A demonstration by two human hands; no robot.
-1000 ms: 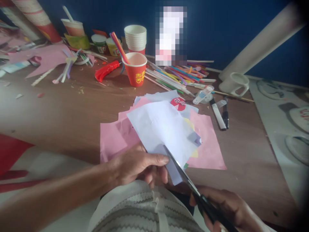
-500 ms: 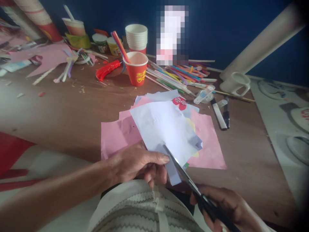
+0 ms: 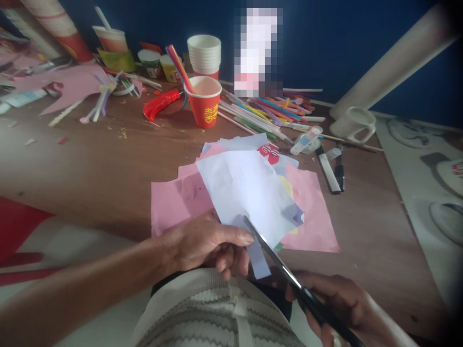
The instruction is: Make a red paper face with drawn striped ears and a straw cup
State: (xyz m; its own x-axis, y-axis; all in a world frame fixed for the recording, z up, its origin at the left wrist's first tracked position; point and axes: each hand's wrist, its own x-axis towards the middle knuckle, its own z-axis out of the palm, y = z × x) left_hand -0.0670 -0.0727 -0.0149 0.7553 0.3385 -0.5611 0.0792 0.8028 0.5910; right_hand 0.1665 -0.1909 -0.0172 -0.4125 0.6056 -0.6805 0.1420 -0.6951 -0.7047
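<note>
My left hand (image 3: 217,241) pinches the near edge of a white sheet of paper (image 3: 246,188), thumb on top and fingers curled below. A narrow strip (image 3: 261,262) of the sheet hangs down past my thumb, partly separated from the rest. In my right hand (image 3: 333,303) is a pair of scissors (image 3: 280,265) with black handles, its blades lying along the paper beside my left thumb. The tip sits over the sheet. Under it, pink paper (image 3: 318,212) and other coloured sheets lie in a pile on the brown table.
Beyond the papers stands a red paper cup (image 3: 204,103) holding straws, with stacked cups (image 3: 204,53) behind it. A red-handled tool (image 3: 162,103) lies to its left. Loose straws (image 3: 267,113), a white mug (image 3: 352,124) and markers (image 3: 329,168) are at the back right.
The scissors have turned slightly in my right hand, and their blades look more closed together. The paper strip has shifted a little; my left hand stays in place.
</note>
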